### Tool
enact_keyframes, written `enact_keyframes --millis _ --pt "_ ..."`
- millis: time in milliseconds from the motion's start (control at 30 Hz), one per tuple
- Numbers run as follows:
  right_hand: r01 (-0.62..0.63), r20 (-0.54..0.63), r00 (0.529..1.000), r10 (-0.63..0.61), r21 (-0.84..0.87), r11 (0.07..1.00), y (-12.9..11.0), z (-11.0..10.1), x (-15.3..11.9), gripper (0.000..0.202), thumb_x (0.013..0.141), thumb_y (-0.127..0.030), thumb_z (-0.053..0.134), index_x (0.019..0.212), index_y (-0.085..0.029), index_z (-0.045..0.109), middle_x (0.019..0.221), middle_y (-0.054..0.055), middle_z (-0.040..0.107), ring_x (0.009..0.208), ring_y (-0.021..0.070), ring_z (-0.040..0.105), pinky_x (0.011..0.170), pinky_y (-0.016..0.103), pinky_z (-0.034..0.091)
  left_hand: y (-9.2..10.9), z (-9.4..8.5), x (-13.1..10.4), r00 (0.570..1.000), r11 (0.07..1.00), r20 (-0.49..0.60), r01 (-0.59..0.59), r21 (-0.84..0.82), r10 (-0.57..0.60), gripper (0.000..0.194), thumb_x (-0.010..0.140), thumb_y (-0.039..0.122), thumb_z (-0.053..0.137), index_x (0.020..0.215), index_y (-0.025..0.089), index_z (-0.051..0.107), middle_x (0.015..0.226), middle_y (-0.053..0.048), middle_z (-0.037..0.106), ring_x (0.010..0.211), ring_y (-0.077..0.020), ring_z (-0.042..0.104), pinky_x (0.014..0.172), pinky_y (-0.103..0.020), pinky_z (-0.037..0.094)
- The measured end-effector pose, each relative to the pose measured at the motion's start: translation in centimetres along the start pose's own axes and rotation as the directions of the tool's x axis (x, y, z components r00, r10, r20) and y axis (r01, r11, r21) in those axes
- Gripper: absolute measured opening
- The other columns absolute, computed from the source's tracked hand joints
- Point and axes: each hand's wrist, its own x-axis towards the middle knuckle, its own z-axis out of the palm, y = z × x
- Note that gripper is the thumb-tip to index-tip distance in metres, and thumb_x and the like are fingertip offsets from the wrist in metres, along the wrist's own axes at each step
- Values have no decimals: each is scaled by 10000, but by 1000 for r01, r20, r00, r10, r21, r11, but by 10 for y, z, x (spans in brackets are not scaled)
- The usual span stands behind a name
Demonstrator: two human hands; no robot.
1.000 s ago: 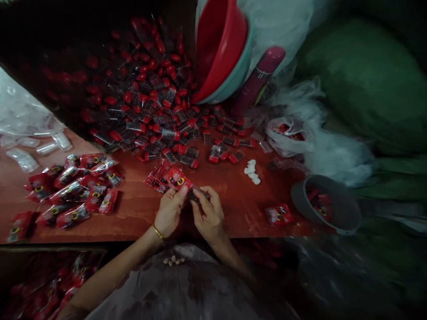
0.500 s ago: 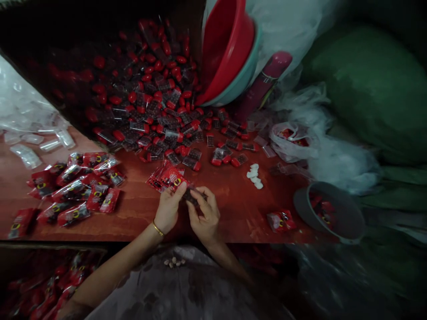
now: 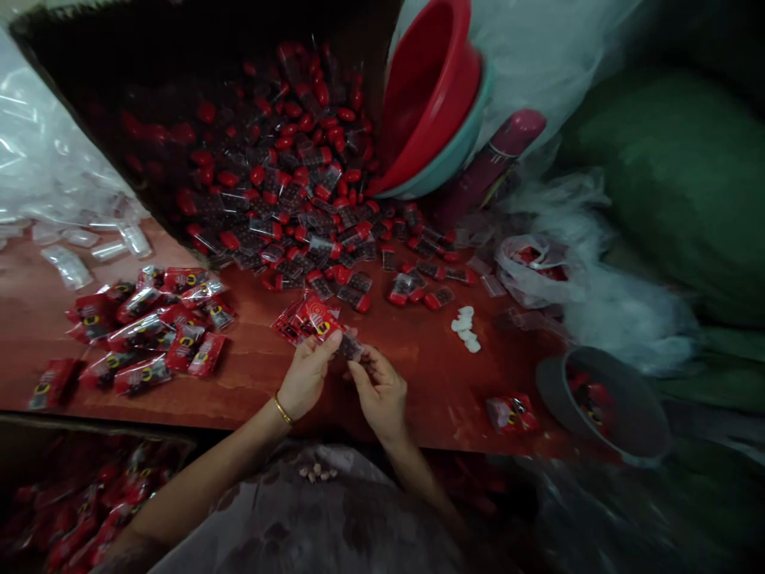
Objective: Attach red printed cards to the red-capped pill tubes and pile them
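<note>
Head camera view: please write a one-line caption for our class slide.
Left hand holding a red packet, right hand close beside it, before heaped red-capped clear containers.

Dim overall; box interior [image 3: 173,48] near black; small glare on clear sleeves [image 3: 136,241]; right edge blurred.

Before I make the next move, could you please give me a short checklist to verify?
1. Left hand gripping the red packet: ok, thumb on top.
2. Right hand gripping the dark piece: cannot tell; its fingertips are close.
3. Dark piece inside the packet: cannot tell.
4. Wrapped pile apart from the loose red-capped containers: ok, bare table shows between.
5. White pieces apart from both hands: ok, beyond the right hand.
</note>
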Motion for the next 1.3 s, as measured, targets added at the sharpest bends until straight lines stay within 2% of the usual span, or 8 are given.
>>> enact_keyframes --millis 200,500,600,800,967,1100,1200,1300 --pt "-115 68 992 103 203 972 -4 13 12 87 758 -280 633 787 -199 626 648 -34 629 506 98 581 492 208 507 -5 -9 -6 999 999 40 24 47 -26 276 598 379 787 707 138 708 617 1 657 582 -85 557 632 -215 449" --pt "355 216 929 -299 -305 884 -6 41 46 136 749 -299 682 668 -201 632 603 -20 619 582 120 555 595 231 444 23 -50 -12 980 981 -49 192 27 -191 303 608 340 790 769 119 662 739 -66 714 617 -143 655 601 -248 530" --pt "491 312 869 -383 -456 742 -4 41 74 151 791 -342 653 854 -207 676 831 41 691 795 182 590 752 294 459 52 -76 -11 966 991 -245 110 78 -88 220 661 271 756 749 119 622 630 -52 699 523 -139 643 524 -225 528" --pt "428 350 904 -247 -703 568 34 4 111 319 826 -108 490 1091 -192 646 1117 100 649 949 244 539 823 399 435 138 -125 -3 844 959 -505 -265 -102 180 243 891 284 477 725 150 594 661 -13 699 542 -82 631 645 -208 555" --pt "458 337 889 -310 -667 587 53 -27 79 412 751 -21 426 1064 -170 650 1136 74 651 1046 241 513 922 425 418 112 -107 5 860 952 -407 -270 145 306 301 796 426 579 907 158 660 836 -44 723 668 -127 659 707 -267 543" --pt "406 238 909 -341 -684 606 51 -34 52 340 764 -81 464 1040 -154 650 1125 102 646 1066 248 513 935 450 427 40 -70 21 855 431 31 -292 854 518 307 742 392 649 969 192 701 1068 -103 693 1064 -252 602 987 -414 402" --pt "389 182 910 -373 -684 616 47 -31 40 253 826 -180 494 1023 -165 652 1114 109 641 1058 241 522 924 441 441 10 -56 31 862 -59 251 -251 966 440 329 776 343 616 1070 209 680 1301 -142 558 1279 -336 413 1070 -527 250" --pt "393 159 905 -395 -670 630 45 -26 34 221 846 -208 504 1004 -175 656 1106 102 646 1053 231 529 920 427 445 9 -59 39 889 -293 299 -200 935 348 313 831 314 538 1114 263 663 1379 -114 486 1323 -353 343 1057 -565 240"
